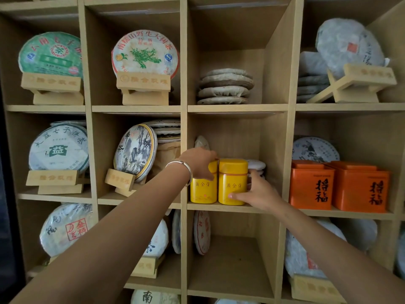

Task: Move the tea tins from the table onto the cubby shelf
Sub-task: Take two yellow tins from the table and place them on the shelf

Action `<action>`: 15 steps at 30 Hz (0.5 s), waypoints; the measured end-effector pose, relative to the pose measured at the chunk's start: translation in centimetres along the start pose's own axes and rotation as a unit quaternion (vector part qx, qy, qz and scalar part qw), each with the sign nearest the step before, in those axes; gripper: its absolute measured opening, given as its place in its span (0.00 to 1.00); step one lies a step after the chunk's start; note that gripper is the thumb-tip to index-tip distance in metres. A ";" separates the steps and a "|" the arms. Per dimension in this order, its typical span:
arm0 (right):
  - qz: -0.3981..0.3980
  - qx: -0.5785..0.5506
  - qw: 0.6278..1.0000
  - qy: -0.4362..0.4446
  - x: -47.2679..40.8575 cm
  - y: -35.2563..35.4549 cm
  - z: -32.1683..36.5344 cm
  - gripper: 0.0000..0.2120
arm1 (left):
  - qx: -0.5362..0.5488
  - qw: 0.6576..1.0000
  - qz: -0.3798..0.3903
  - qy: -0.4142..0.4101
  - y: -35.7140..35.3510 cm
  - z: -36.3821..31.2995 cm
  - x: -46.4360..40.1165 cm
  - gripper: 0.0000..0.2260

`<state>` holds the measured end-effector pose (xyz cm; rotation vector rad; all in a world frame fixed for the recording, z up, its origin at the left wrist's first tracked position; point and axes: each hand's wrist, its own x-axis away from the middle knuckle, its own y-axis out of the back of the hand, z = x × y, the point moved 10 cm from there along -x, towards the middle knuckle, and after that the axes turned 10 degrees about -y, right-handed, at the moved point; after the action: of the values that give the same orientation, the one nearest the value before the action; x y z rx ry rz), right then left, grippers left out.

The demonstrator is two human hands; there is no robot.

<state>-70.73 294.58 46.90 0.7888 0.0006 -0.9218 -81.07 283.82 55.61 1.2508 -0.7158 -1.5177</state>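
Two yellow tea tins stand side by side at the front of a middle cubby of the wooden cubby shelf (238,207). My left hand (200,162) grips the left yellow tin (202,190) around its lid from the left. The right yellow tin (232,183) touches the left one. My right hand (257,193) holds it from the right, thumb across its lower front and fingers behind it. Both tins rest upright on the shelf board. The table is out of view.
Two orange tins (312,186) (361,189) stand in the cubby to the right. Wrapped round tea cakes on wooden stands (143,82) fill the neighbouring cubbies. A few tea cakes (256,165) lie behind the yellow tins. The cubby above holds a stack of cakes (225,86).
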 end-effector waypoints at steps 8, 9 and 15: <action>-0.013 -0.010 1.000 0.007 0.3 -0.4 -0.2 0.38 | 0.012 1.000 -0.001 0.009 0.0 -0.2 0.1 0.29; -0.013 -0.009 1.000 0.005 0.3 -0.4 -0.2 0.38 | 0.010 1.000 -0.003 0.009 0.0 -0.2 0.1 0.29; -0.015 -0.007 1.000 0.002 0.2 -0.5 -0.3 0.40 | 0.005 1.000 -0.003 0.013 -0.1 -0.1 0.4 0.31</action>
<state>-70.81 294.46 46.31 0.7796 0.0213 -0.9478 -81.04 283.46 55.31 1.2795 -0.7042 -1.5014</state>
